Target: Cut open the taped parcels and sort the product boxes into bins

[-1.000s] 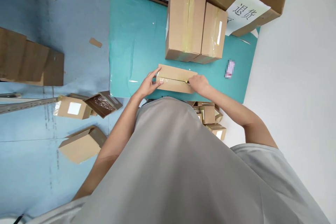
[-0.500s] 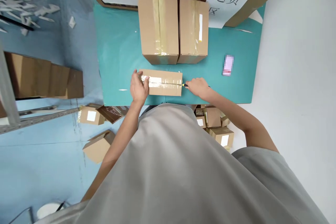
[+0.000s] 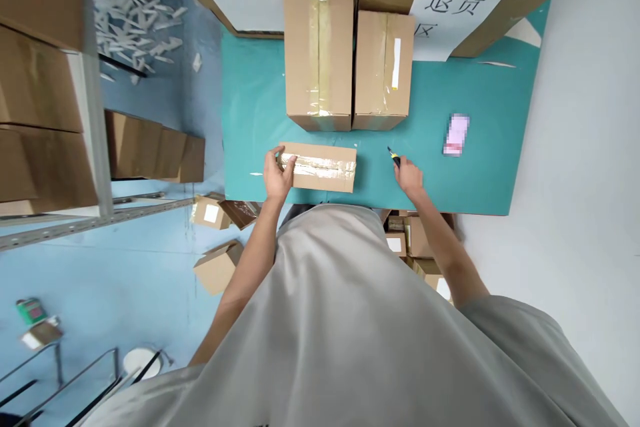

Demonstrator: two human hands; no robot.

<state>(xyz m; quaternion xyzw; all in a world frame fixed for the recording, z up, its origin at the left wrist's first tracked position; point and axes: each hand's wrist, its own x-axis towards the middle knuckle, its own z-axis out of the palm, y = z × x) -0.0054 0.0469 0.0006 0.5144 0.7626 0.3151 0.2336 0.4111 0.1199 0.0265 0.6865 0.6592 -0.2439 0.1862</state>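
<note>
A small taped cardboard box (image 3: 324, 180) lies on the green-topped table (image 3: 480, 193) close to my body. My left hand (image 3: 279, 175) grips its left end, with the thumb on top and the fingers at the far edge. Clear shiny tape runs along the top, and a dark line shows in its middle. To the right of the box, and apart from it, my right hand (image 3: 410, 177) is wrapped round a black and yellow utility knife (image 3: 395, 158). The tip of the knife points away from me and to the left.
Two taller taped boxes, a left one (image 3: 319, 60) and a right one (image 3: 383, 67), stand beyond the small box. Behind them are large open cartons with paper signs. A blurred-out pink item (image 3: 456, 135) lies at right. Shelving (image 3: 95, 113) stands left; boxes lie on the floor.
The knife has come away from the right end of the small box and now points up and left. My left hand keeps its hold. The whole view has shifted.
</note>
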